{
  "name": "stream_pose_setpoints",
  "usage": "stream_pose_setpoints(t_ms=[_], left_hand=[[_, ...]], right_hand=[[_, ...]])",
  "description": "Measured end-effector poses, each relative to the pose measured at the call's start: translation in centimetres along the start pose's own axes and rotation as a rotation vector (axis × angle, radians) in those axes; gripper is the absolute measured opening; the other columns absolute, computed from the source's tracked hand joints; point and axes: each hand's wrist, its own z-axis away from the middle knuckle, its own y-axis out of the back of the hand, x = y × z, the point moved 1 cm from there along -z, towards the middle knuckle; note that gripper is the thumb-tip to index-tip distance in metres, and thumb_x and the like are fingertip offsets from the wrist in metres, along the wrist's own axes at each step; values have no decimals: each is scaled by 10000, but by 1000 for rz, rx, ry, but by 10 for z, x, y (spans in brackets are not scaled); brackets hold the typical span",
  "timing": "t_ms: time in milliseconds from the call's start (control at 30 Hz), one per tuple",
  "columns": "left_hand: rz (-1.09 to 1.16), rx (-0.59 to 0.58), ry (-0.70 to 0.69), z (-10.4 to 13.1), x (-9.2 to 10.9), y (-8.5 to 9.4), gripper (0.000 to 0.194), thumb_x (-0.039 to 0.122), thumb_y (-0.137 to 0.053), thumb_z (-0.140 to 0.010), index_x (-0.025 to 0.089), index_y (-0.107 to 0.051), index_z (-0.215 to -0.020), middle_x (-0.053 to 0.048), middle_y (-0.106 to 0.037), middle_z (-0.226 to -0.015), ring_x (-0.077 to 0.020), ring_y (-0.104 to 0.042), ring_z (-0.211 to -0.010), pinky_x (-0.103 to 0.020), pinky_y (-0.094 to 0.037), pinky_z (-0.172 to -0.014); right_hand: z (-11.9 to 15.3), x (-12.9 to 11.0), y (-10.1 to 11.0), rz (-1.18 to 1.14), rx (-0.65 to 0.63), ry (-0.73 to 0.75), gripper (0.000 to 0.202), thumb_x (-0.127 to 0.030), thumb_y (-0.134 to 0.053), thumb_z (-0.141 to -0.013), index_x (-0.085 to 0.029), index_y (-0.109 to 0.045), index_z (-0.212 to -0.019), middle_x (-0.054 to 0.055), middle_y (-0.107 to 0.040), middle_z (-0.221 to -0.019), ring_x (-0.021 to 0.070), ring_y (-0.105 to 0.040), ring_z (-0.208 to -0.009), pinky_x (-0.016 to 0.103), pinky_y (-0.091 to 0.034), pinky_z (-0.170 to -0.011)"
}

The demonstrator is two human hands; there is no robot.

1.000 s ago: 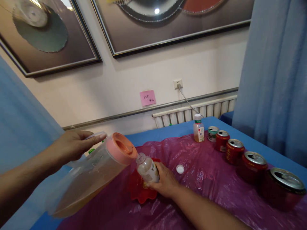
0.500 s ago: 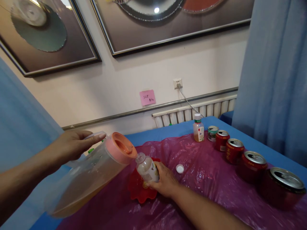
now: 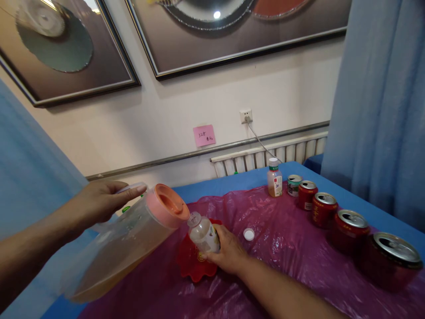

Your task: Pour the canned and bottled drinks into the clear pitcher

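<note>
My left hand (image 3: 102,199) is closed round the handle of a clear plastic pitcher (image 3: 122,248) with an orange lid (image 3: 168,206). The pitcher is tilted, and a yellowish-brown liquid lies along its lower side. Its lid comes right up to the open mouth of a small clear bottle (image 3: 201,235); I cannot tell whether they touch or whether liquid runs between them. My right hand (image 3: 229,252) grips this labelled bottle, which leans toward the pitcher. Beneath the bottle is a red scalloped dish (image 3: 195,266). A white bottle cap (image 3: 249,234) lies to the right of my right hand.
A capped bottle (image 3: 275,179) with amber liquid stands at the back. From it a green-and-white can (image 3: 294,185) and several red cans (image 3: 324,209) run along the right side. Purple plastic sheeting (image 3: 252,274) covers the blue table (image 3: 212,187). Blue curtains (image 3: 375,97) hang at both sides.
</note>
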Motion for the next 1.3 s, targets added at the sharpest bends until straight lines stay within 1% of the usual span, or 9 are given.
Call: stream_pose_setpoints(t_ms=[100, 200, 300, 500, 667, 833, 1000, 1200, 1300], left_hand=[[-9, -9, 6, 1, 0, 1, 545, 765, -605, -597, 236, -490, -532, 32, -312, -479, -115, -268, -432, -262, -206, -422], [-9, 3, -12, 2, 0, 1, 530, 740, -607, -603, 239, -463, -502, 29, -296, -464, -116, -258, -421, -270, -196, -418], [-3, 12, -9, 2, 1, 0, 507, 720, -615, -596, 242, -473, -503, 24, -295, -463, -117, -254, -417, -277, -193, -415], [-4, 14, -13, 1, 0, 0, 529, 749, -603, -591, 239, -488, -513, 25, -297, -477, -114, -257, -425, -272, -202, -418], [-3, -10, 4, 2, 0, 1, 521, 731, -611, -608, 242, -457, -516, 29, -288, -475, -115, -252, -424, -271, -191, -419], [-8, 12, 3, 2, 1, 1, 539, 745, -603, -605, 243, -433, -508, 19, -305, -476, -121, -265, -421, -276, -197, -420], [-22, -5, 6, 3, 3, 0, 552, 767, -590, -610, 239, -457, -518, 22, -299, -475, -120, -269, -425, -272, -207, -424], [-25, 0, 10, 3, 2, 0, 527, 750, -601, -617, 233, -520, -549, 22, -322, -486, -112, -271, -428, -268, -215, -421], [-22, 14, -10, 2, 2, -1, 520, 736, -599, -617, 232, -509, -522, 21, -299, -476, -109, -259, -412, -271, -200, -410]], right_hand=[[0, 0, 0, 4, -4, -2, 742, -322, -823, -666, -235, -511, -1333, 73, -640, -1207, 271, -612, -1102, 391, -466, -953], [0, 0, 0, -2, -4, 3, 748, -329, -825, -665, -237, -508, -1337, 73, -639, -1200, 272, -612, -1096, 397, -465, -951], [0, 1, -1, 1, 0, 4, 731, -330, -824, -666, -237, -517, -1323, 71, -640, -1189, 275, -614, -1087, 401, -467, -941], [0, 3, -3, 10, 9, 9, 715, -323, -820, -663, -231, -524, -1307, 72, -642, -1182, 276, -619, -1076, 402, -470, -921], [-1, 4, -3, 11, 10, 18, 730, -326, -822, -666, -253, -510, -1322, 63, -644, -1179, 263, -620, -1070, 386, -472, -916], [-1, 2, -1, 15, 9, 8, 709, -314, -822, -667, -252, -521, -1306, 63, -643, -1182, 262, -617, -1083, 386, -468, -932], [-1, 1, -2, 18, -3, -6, 721, -321, -827, -659, -239, -521, -1307, 74, -642, -1186, 260, -612, -1088, 391, -465, -940], [-1, 3, -3, 2, 12, -4, 723, -322, -832, -646, -244, -533, -1300, 73, -650, -1172, 260, -620, -1070, 387, -469, -927], [-1, 1, -1, -6, 9, -3, 730, -328, -836, -649, -249, -530, -1307, 73, -647, -1179, 263, -619, -1075, 392, -468, -931]])
